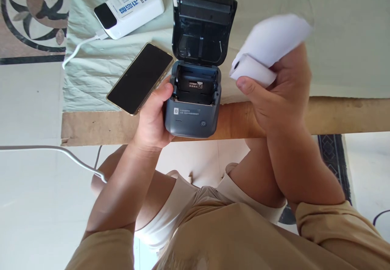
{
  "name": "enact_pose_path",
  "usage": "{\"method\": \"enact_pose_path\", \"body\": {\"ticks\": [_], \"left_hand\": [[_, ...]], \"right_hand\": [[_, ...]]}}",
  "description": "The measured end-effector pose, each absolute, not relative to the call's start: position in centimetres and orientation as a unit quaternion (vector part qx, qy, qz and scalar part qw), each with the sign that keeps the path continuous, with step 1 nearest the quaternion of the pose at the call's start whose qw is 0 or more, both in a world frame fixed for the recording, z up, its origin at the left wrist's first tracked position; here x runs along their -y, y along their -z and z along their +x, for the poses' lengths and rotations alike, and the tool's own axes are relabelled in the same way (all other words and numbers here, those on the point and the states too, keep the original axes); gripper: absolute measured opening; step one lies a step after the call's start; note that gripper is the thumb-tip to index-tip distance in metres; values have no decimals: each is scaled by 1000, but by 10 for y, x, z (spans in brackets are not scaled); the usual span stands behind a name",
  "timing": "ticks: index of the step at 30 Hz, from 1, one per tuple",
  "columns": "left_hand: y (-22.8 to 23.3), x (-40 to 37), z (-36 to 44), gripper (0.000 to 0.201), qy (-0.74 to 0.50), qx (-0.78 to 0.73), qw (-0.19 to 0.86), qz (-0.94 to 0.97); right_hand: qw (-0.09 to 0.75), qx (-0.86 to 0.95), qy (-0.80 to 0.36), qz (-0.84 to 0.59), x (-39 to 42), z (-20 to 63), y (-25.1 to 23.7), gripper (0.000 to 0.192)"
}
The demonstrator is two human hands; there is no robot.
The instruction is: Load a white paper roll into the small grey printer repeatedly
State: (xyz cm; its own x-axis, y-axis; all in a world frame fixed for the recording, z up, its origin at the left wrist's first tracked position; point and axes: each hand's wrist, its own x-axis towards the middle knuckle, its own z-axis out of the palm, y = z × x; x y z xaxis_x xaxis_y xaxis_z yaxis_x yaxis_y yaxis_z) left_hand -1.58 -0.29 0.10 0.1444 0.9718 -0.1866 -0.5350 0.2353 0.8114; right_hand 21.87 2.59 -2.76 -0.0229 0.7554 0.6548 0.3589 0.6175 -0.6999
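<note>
My left hand (155, 117) grips the left side of a dark blue-grey label printer (192, 117) at the table's near edge. Its lid stands raised, and no roll shows in the open paper bay. Up to the right of the printer, my right hand (280, 87) is closed on a white paper roll (257, 70). A wide loose strip of paper curls up from the roll and hides some of the fingers. Just left of the printer lies a black-screened smartphone (140, 79), close to my left thumb.
A white power bank (131, 8) with a plugged-in white cable (81, 46) lies at the back left. Pale green cloth (341, 50) covers the table, leaving its wooden front edge (91, 126) bare. Another white cable (61, 149) hangs at the left.
</note>
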Motion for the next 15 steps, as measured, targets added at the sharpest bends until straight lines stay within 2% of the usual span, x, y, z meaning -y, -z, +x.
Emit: {"method": "enact_pose_path", "body": {"ticks": [6,11,15], "left_hand": [[1,5,-18,31,-528,-383,689,317],[5,4,-20,37,-514,-387,684,343],[11,3,-21,40,-510,-375,681,369]], "right_hand": [[565,691,-186,-411,-22,218,28,34],[589,677,-222,-381,-23,212,28,40],[601,680,-167,-385,-18,203,22,29]]}}
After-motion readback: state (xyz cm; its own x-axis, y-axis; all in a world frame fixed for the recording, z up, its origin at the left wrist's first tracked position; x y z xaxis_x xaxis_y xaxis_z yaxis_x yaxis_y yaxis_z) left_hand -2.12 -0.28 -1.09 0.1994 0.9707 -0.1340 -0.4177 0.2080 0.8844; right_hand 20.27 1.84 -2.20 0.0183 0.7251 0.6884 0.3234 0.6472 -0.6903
